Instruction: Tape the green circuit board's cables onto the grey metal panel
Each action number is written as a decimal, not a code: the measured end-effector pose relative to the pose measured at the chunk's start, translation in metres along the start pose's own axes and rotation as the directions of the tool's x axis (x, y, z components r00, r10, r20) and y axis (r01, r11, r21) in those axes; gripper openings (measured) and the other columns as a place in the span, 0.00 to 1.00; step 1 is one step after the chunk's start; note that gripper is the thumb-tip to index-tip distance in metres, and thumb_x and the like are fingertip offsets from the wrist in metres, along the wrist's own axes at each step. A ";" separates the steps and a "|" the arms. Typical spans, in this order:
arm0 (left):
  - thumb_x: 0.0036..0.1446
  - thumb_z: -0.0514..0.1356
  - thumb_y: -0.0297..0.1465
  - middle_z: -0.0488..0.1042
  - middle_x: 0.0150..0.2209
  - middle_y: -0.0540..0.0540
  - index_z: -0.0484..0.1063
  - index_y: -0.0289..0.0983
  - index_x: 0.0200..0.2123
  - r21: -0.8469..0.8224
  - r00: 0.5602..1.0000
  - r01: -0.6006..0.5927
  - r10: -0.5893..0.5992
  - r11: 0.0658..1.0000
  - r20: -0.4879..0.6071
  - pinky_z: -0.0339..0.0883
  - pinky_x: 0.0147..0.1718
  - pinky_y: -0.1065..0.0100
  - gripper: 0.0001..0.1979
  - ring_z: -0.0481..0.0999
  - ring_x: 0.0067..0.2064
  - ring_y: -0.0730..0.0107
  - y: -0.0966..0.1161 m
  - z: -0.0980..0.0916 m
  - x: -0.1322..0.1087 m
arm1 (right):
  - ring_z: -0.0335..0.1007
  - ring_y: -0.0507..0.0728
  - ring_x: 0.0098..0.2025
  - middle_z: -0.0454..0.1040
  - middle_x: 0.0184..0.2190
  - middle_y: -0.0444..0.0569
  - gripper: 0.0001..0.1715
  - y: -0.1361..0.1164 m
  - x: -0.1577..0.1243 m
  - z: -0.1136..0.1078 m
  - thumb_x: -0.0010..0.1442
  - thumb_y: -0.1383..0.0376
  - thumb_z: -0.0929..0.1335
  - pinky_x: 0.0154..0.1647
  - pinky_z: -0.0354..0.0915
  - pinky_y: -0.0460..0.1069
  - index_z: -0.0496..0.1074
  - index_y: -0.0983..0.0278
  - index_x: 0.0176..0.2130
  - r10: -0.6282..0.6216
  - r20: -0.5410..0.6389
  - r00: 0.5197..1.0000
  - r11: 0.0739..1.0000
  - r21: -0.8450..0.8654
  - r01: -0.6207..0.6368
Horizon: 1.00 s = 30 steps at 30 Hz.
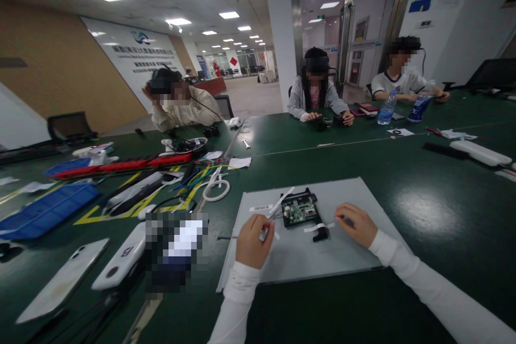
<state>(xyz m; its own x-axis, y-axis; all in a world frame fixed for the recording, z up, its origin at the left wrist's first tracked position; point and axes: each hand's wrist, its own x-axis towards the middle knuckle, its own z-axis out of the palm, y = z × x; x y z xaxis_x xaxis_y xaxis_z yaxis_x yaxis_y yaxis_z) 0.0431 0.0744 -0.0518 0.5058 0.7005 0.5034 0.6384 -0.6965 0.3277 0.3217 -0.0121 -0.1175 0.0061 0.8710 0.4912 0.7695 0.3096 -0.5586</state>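
Observation:
A grey flat panel [282, 263] lies in front of me, with a green circuit board [300, 213] in a black frame [291, 223] on top of it. My left hand [255, 241] is closed at the board's left side, pinching a thin white strip [283, 200] that slants up to the right. Over the panel's right part, apart from the board, my right hand [358, 224] is curled with its fingertips together. Whatever may be between those fingers cannot be made out. A short white strip of tape [318, 228] crosses the frame's lower end.
To the left are a white phone [64, 279], a white device [123, 258], a blue tray [48, 209], a cable coil [216, 191] and a red power strip [124, 165]. Three people sit across the green table [443, 215]. Water bottles [387, 108] stand at the far right.

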 end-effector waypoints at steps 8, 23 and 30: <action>0.47 0.58 0.37 0.64 0.42 0.44 0.63 0.39 0.38 -0.234 0.843 -0.240 0.321 0.942 0.432 0.57 0.44 0.63 0.15 0.63 0.45 0.62 0.043 0.005 -0.010 | 0.61 0.55 0.42 0.67 0.38 0.49 0.13 0.021 0.000 0.000 0.53 0.68 0.61 0.44 0.59 0.52 0.67 0.63 0.40 0.059 0.044 0.997 0.990 -0.130 -0.053; 0.31 0.65 0.35 0.59 0.47 0.46 0.60 0.41 0.41 -0.132 0.749 -0.221 0.254 0.966 0.612 0.47 0.48 0.54 0.30 0.58 0.48 0.56 0.046 0.015 -0.018 | 0.49 0.61 0.54 0.57 0.52 0.58 0.30 0.073 0.065 0.012 0.54 0.58 0.61 0.51 0.47 0.56 0.56 0.67 0.54 0.269 0.097 0.958 0.808 -0.564 -0.170; 0.34 0.64 0.38 0.60 0.46 0.45 0.60 0.41 0.41 -0.184 0.751 -0.217 0.284 0.959 0.595 0.49 0.47 0.57 0.28 0.59 0.47 0.58 0.046 0.004 -0.017 | 0.57 0.60 0.46 0.64 0.43 0.57 0.25 0.089 0.088 0.021 0.56 0.58 0.60 0.46 0.52 0.53 0.61 0.67 0.50 0.259 0.097 0.961 0.795 -0.586 -0.155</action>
<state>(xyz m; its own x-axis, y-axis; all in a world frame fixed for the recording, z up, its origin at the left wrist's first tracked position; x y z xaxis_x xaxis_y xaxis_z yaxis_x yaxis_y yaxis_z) 0.0661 0.0311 -0.0490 0.9070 0.4211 -0.0047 0.3957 -0.8483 0.3517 0.3774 0.1001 -0.1388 0.1428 0.9542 0.2629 0.9854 -0.1122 -0.1282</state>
